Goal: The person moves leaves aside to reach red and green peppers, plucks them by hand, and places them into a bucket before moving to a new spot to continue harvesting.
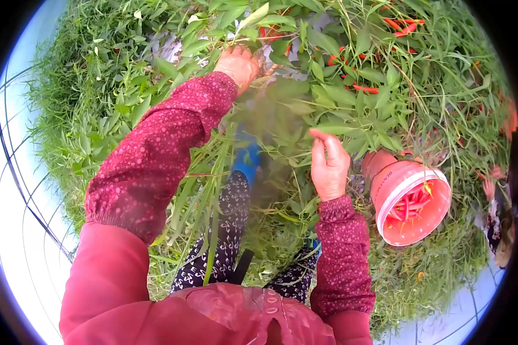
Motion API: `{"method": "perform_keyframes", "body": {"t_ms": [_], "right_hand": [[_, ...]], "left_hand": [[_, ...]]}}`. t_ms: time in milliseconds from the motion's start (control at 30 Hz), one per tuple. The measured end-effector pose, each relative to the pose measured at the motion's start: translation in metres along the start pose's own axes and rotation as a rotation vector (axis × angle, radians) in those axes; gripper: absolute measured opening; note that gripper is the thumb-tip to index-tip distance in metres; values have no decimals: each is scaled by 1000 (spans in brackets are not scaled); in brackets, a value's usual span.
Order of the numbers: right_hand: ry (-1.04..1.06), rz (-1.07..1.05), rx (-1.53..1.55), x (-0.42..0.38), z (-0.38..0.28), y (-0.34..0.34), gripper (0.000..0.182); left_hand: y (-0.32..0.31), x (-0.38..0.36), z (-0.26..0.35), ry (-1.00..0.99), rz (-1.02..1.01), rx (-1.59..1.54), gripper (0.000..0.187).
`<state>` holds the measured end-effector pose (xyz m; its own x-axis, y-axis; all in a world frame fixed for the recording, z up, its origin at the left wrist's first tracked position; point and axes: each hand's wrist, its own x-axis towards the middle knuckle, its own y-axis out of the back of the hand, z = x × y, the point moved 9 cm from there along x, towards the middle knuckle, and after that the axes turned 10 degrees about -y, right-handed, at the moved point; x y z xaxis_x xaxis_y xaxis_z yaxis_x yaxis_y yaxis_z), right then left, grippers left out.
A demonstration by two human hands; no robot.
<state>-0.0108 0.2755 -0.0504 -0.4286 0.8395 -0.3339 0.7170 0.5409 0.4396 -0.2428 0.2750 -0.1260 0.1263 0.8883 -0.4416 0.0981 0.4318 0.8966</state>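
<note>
Left arm is stretched up and forward, elbow nearly straight, dark red patterned sleeve running from the shoulder to the wrist. Left hand is buried in the top of the chilli plant, knuckles toward the camera, fingers curled in among the leaves. They look closed around stems or foliage; what exactly is gripped I cannot tell, leaves cover the fingertips.

Right arm is bent, forearm rising from the lower right, same sleeve pattern ending at the cuff. Right hand sits lower and nearer the body, back of the hand toward the camera, fingers pointing up. Thumb and forefinger are pinched on a leaf or thin stem at the plant's lower edge. Nothing red visible in that pinch.

Red chillies hang on the plant above and to the right of the right hand, well apart from both hands. More of them show at the top right.

Pink bucket lies tilted in the grass just right of the right hand, mouth facing the camera, with picked chillies inside.

Patterned trousers and a blue shoe show between the arms, partly hidden by long grass blades.
</note>
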Motion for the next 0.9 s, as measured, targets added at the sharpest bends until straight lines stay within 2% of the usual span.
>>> {"method": "perform_keyframes", "body": {"t_ms": [33, 67, 100, 133, 167, 200, 233, 267, 333, 400, 433, 467, 500, 567, 600, 667, 767, 833, 900], "right_hand": [[131, 49, -41, 19, -19, -11, 20], [116, -25, -213, 37, -23, -29, 21], [195, -10, -308, 57, -21, -42, 24], [277, 6, -402, 73, -14, -54, 28], [272, 5, -415, 85, -7, -59, 28], [171, -95, -660, 93, 14, -71, 30], [59, -201, -909, 97, 44, -79, 32], [36, -204, -940, 100, 57, -83, 32], [-549, -455, -607, 78, 138, -95, 31], [-397, -362, -791, 55, 132, -101, 26], [-173, -482, -896, 44, 83, -106, 25], [-208, -426, -850, 33, 74, -105, 28], [-223, -418, -872, 25, 71, -108, 28], [-281, -410, -944, 14, 69, -113, 31], [-282, -403, -952, 9, 62, -114, 31], [-246, -365, -1013, -5, 44, -118, 30], [-239, -301, -1002, -16, 31, -125, 29], [-264, -281, -940, -22, 22, -126, 28], [-295, -330, -971, -27, 18, -134, 27]], "left_hand": [[-11, -6, -12, 49, -258, 20, 34], [-22, -10, -20, 38, -443, -59, 36], [-27, -13, -22, 33, -440, -69, 36], [-31, -16, -33, 117, -416, -49, 36], [-34, -19, -44, 199, -394, -30, 36], [-33, -20, -47, 191, -316, 56, 35], [-39, -23, -47, 177, -421, 6, 34], [-42, -26, -49, 157, -519, -45, 33], [-30, -35, -61, 153, -270, -55, 30], [-14, -51, -68, 143, -247, -227, 25], [3, -61, -69, 115, -116, -378, 26], [18, -75, -76, 137, 158, -496, 24], [16, -80, -81, 200, 8, -576, 29], [32, -100, -86, 205, 146, -807, 31], [37, -106, -89, 200, 154, -812, 31], [29, -118, -81, 243, 129, -1273, 29], [42, -143, -83, 239, 204, -1419, 24], [54, -161, -90, 290, 252, -1398, 19], [47, -177, -94, 361, 272, -1655, 14]]}}
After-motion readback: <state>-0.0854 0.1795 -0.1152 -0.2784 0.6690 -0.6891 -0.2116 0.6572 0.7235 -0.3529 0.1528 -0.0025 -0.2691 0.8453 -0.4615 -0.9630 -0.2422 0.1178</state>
